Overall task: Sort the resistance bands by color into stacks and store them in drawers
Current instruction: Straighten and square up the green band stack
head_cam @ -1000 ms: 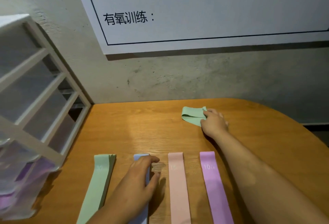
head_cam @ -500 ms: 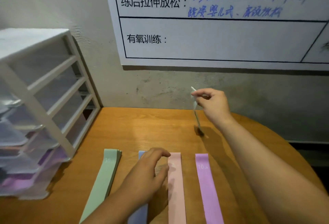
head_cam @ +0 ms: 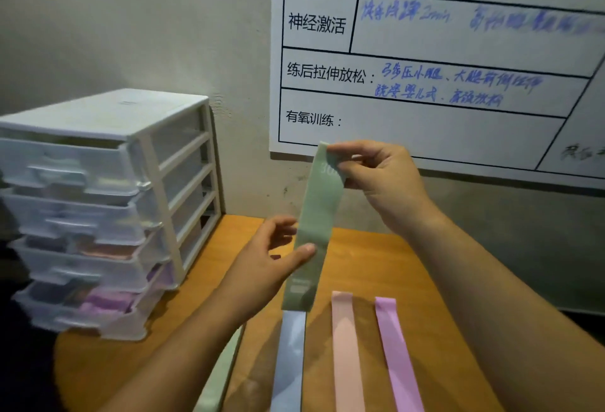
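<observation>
1. Now, the right hand (head_cam: 383, 182) is raised above the worktop (head_cam: 366, 267). It pinches the top end of a green band (head_cam: 319, 215) between thumb and fingers, so the band hangs straight down with its flat face to the camera.
2. Lower and to the left of the right hand, the left hand (head_cam: 262, 267) meets the same band about halfway down. Its thumb lies across the band's front and its curled fingers sit at the band's left edge, a narrow grip.
3. The band's bottom end hangs just below the left thumb, over the far end of a blue band (head_cam: 289, 362). Whether the two touch cannot be told.
4. The blue band lies flat on the worktop below the left hand. A pink band (head_cam: 347, 356) lies just to its right and a purple band (head_cam: 397, 356) further right, beside the right forearm. All three are parallel and apart.
5. A green stack (head_cam: 219, 375) shows partly beneath the left forearm, left of the blue band.
6. A drawer unit (head_cam: 108, 208) stands on the worktop to the left of the left hand. Purple bands show through its lowest clear drawer and pinkish ones through the drawer above.
7. A wall chart (head_cam: 425, 116) hangs behind the right hand.
</observation>
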